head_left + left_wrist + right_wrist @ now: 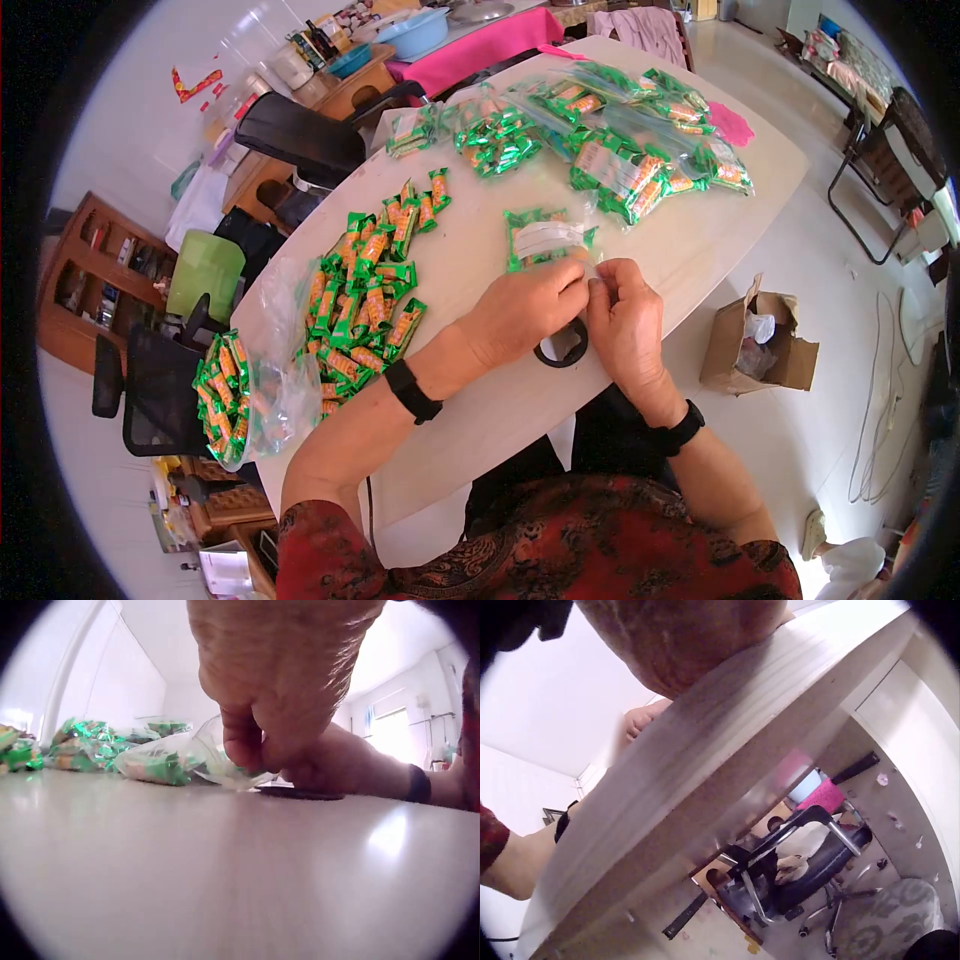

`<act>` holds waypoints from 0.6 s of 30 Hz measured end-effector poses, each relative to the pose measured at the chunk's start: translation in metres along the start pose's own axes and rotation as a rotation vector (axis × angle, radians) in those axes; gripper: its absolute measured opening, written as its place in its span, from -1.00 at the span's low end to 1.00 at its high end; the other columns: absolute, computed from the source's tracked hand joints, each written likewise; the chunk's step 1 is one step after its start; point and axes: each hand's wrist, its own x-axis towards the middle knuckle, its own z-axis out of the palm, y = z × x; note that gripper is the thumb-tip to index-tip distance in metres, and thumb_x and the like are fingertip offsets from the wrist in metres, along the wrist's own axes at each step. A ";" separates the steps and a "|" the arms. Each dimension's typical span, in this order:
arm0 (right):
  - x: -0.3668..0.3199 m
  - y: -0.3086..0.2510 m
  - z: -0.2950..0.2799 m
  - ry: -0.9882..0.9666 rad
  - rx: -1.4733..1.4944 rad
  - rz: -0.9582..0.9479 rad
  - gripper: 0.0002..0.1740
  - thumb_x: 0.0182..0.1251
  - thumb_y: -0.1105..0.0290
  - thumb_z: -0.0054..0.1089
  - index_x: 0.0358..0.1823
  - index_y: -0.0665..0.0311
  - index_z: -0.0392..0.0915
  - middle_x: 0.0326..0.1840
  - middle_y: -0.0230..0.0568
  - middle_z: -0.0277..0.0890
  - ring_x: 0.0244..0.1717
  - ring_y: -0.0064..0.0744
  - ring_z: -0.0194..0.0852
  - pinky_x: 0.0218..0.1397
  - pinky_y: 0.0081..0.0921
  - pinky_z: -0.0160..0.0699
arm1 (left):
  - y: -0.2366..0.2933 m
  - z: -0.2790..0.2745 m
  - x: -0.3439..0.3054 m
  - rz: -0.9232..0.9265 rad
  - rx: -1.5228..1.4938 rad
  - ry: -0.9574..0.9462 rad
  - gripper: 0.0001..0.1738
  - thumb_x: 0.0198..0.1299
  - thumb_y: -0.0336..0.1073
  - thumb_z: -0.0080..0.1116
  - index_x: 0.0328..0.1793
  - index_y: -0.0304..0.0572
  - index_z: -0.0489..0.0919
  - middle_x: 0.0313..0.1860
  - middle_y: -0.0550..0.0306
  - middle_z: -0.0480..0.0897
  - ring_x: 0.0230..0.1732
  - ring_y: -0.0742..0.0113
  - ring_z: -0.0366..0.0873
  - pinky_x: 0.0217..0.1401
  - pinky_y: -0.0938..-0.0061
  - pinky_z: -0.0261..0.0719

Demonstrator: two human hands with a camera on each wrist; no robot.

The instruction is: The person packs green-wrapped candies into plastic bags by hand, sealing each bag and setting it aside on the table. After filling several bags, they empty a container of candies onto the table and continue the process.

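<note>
A small clear plastic bag (520, 228) of green-wrapped snacks, with a white label strip across it, lies on the table in front of both hands. My left hand (530, 305) pinches the near end of this bag, fingers curled down. Beside it my right hand (627, 320) pinches the same end, thumb and fingertips close to the left hand's. In the left wrist view the clear plastic (217, 761) runs into the fingertips. A black ring-shaped thing (562, 358) lies flat on the table just under the hands. The right wrist view hides the right fingertips.
Loose green-and-orange snack packets (365, 270) lie in a pile at the left. An open clear bag (235, 400) of more packets sits at the table's left edge. Several filled bags (610, 170) cover the far side. A cardboard box (757, 340) stands on the floor at right.
</note>
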 end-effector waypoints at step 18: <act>-0.002 0.000 0.003 0.019 0.003 -0.048 -0.94 0.20 0.56 0.15 -0.30 0.36 0.51 -0.49 0.03 0.53 -0.51 -0.06 0.56 -0.40 -0.29 0.53 | -0.014 -0.002 0.013 -0.280 0.086 -0.035 -0.60 0.01 -0.32 0.24 0.02 -0.19 0.49 -0.03 -0.02 0.51 0.04 -0.01 0.46 0.02 0.16 0.42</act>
